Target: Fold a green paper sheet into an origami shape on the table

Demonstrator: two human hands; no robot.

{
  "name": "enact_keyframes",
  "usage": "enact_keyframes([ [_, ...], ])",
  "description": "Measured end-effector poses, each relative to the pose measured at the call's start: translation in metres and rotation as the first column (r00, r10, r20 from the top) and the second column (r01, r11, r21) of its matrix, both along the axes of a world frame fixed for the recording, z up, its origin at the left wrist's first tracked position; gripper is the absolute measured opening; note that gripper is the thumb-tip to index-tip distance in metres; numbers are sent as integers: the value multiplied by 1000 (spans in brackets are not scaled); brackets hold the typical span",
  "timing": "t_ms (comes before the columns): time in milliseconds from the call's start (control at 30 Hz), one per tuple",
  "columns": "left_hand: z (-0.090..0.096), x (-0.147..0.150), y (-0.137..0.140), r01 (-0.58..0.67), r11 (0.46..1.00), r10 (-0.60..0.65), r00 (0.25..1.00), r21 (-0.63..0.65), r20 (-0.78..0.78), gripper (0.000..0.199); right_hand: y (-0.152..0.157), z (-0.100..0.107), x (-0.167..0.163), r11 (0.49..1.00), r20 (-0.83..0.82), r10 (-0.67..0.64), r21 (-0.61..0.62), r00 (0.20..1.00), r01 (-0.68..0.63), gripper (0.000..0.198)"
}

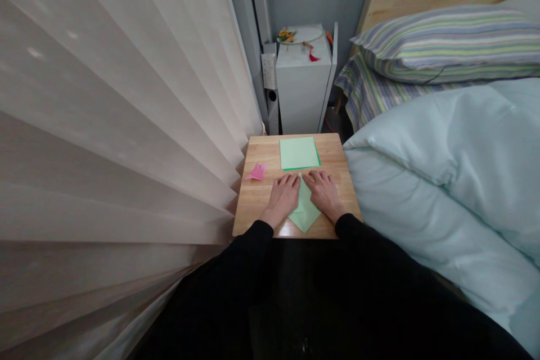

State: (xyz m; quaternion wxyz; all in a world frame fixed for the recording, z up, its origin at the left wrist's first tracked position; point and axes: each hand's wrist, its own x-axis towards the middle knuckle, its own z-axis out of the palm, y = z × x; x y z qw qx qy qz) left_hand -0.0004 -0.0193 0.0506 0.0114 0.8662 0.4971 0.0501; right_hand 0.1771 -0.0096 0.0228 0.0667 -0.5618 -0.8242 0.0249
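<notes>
A light green sheet of origami paper (307, 216), partly folded, lies on the small wooden table with one corner pointing at me. My left hand (286, 196) is closed on the paper's left edge, fingers bent together and pressing down near the top point. From the other side, my right hand (324, 191) presses the upper right edge, its fingers curled and its index fingertip close to the same point. Both hands cover parts of the sheet, so some of its folds are hidden.
Green paper sheets (299, 153) lie stacked farther back on the wooden table (348, 202). A folded pink paper piece (257, 171) is at the left. A pleated curtain (169, 124) borders the table's left, a bed with a pale quilt (422, 180) its right, and a white cabinet (301, 90) stands behind.
</notes>
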Motion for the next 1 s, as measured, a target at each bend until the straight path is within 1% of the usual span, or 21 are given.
enact_keyframes([
  [100, 1, 3, -1, -11, 1000, 12, 1000, 13, -28, 50, 0, -2, 1, 1000, -13, -5, 8, 1000, 5, 57],
  [233, -3, 5, -2, -28, 999, 29, 999, 16, -43, 52, -1, -2, 1, 1000, -18, -3, 10, 1000, 3, 57],
  [533, -4, 13, 1, -82, 997, 82, 996, 15, -44, 51, -1, 1, 0, 1000, -6, 0, -7, 1000, 0, 59],
  [733, -6, 19, 5, -130, 991, 131, 991, 15, -28, 50, -2, 1, 0, 1000, -19, -2, -7, 1000, 2, 56],
  [867, -4, 14, 9, -133, 991, 133, 991, 3, 25, 46, -1, -2, 0, 1000, -37, -1, 11, 999, 1, 54],
  [1000, -6, -1, 15, -156, 986, 163, 972, -53, 168, 38, 0, -4, 1, 1000, -28, -2, 4, 1000, 2, 56],
])
